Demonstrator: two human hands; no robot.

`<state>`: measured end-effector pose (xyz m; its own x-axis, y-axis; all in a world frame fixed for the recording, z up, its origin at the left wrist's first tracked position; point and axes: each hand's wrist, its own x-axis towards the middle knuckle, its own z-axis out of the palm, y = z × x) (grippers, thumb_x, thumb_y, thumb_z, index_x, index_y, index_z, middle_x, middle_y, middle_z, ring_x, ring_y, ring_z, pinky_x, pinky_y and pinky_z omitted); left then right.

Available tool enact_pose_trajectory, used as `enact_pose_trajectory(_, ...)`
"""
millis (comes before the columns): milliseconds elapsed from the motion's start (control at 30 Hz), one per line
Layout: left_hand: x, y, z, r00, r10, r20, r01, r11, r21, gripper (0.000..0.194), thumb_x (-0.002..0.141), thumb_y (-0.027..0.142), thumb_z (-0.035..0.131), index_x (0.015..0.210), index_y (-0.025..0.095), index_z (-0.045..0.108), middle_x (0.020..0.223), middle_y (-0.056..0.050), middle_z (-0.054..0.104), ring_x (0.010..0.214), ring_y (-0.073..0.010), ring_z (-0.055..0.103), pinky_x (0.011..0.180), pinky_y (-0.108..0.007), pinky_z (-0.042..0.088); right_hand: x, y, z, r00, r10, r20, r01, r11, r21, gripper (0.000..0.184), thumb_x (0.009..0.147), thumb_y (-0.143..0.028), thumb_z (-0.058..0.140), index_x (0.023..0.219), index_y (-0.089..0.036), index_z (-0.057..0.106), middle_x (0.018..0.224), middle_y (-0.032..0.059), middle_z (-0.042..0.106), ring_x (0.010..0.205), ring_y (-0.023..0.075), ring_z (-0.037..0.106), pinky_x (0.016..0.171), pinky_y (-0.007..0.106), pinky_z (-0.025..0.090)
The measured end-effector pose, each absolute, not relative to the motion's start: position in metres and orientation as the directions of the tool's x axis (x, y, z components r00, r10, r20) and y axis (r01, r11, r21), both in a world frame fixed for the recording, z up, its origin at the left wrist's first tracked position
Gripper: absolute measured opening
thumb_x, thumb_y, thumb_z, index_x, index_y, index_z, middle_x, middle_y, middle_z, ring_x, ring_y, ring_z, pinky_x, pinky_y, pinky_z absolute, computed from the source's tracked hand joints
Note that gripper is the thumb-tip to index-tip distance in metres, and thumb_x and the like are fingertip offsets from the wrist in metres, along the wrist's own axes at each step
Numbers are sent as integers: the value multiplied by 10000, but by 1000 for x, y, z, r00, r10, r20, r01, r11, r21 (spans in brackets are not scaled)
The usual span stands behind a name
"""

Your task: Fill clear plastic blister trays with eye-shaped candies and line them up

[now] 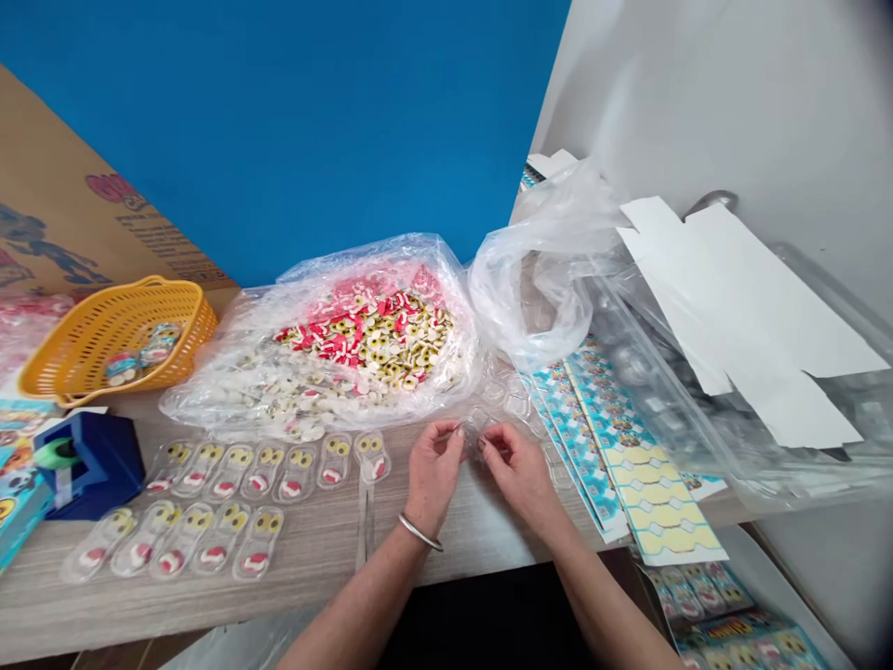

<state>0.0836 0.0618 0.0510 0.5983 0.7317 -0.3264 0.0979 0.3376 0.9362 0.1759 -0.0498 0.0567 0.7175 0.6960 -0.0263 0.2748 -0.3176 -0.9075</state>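
Two bare hands meet in front of us: the left hand (433,470) and the right hand (520,470) each pinch, thumb against finger, the near edge of a clear blister shell (473,424). That shell lies between the fingertips, just above the tabletop (467,530); it is so transparent that we can only say it appears empty.

Left of the left hand we count twelve filled blister shells (299,473) in two rows, each with yellow eyes and a red mouth. Metal tweezers (364,526) lie nearer that hand, their upper end hidden under the closest shell. Beyond both hands, a clear plastic bag (230,349) holds loose eye and mouth pieces (377,340), blurred by its folds on the left. Farther left of the left hand, a yellow basket (200,312) partly conceals its wrapped packets behind its wall, beside a blue tape dispenser (115,456).

Right of the right hand we see printed card sheets (593,400), overlapped by a yellow-striped sheet (662,507), then white cardboard (753,307) covering part of a bag of clear shells.
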Motion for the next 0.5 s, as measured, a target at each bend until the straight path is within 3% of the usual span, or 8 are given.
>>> enact_pose_trajectory(100,77,64,55,601,760,-246,117,221,968,199,838,354,711,920,173,704,910,-64,728,859,-187,652,824,-312,517,173,-49,61,730,678,88,414,-336,-846,102,922,-279,561,944,-216,638,1099,84,681,1037,248,629,910,409,504)
enact_pose_trajectory(167,73,64,60,597,769,-231,96,217,971,218,858,373,698,952,177,713,952,-66,729,909,-193,648,884,-323,497,169,-46,66,731,663,159,474,-326,-818,90,925,-267,570,964,-217,634,1123,88,667,1089,252,600,946,414,485)
enact_pose_trajectory(267,69,61,70,589,758,-281,-40,375,926,354,912,435,646,1193,221,668,1165,-76,700,1093,-206,629,1002,-343,462,157,-37,75,677,710,195,548,-310,-777,102,961,-260,539,987,-220,628,963,67,674,915,227,623,802,360,507)
enact_pose_trajectory(333,67,62,75,613,713,-341,-149,528,836,470,923,470,630,1340,261,578,1268,-83,662,1137,-212,624,1015,-358,467,148,-28,83,587,775,233,645,-275,-713,140,985,-255,508,996,-218,642,940,74,679,898,233,620,798,371,499)
enact_pose_trajectory(400,65,69,78,620,681,-389,-231,632,739,527,916,497,630,1376,255,545,1262,-98,664,1091,-211,648,978,-357,495,145,-16,90,466,848,253,712,-190,-675,148,987,-260,520,1010,-222,662,991,84,691,960,246,620,856,393,492)
enact_pose_trajectory(500,60,90,81,585,676,-448,-308,696,649,540,910,509,631,1351,206,560,1163,-114,698,949,-183,675,842,-311,534,159,10,99,373,907,194,653,-108,-749,144,979,-244,541,1027,-241,677,995,47,700,944,204,637,838,334,503)
